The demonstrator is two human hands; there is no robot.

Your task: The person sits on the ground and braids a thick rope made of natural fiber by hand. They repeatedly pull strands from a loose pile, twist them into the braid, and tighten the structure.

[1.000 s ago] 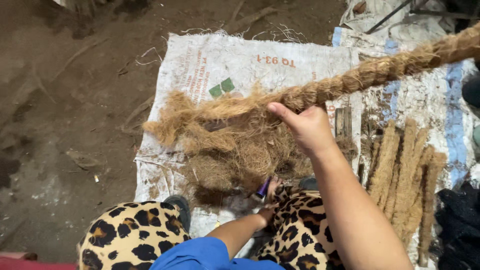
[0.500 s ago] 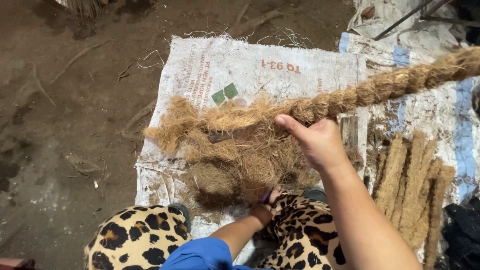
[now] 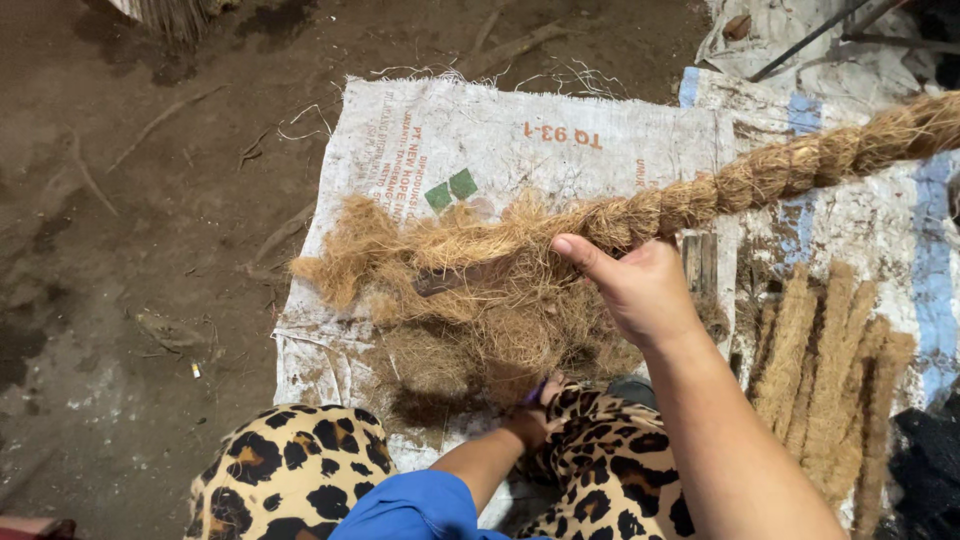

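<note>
Right hand [image 3: 640,290] grips a thick twisted coir rope [image 3: 760,175] w/ thumb on top; rope's long axis runs up-right, off frame. Loose fibre pile [image 3: 450,300] lies left of it on a white sack [image 3: 480,130]. Left hand [image 3: 530,420], nearer the body, pinches fibres at the pile's underside.

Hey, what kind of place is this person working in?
Probably an informal rope-making spot outdoors or in a shed: bare dirt floor, a woven plastic sack spread as a mat, loose coconut-like fibre, a twisted fibre rope in the right hand, and finished rope lengths.
</note>
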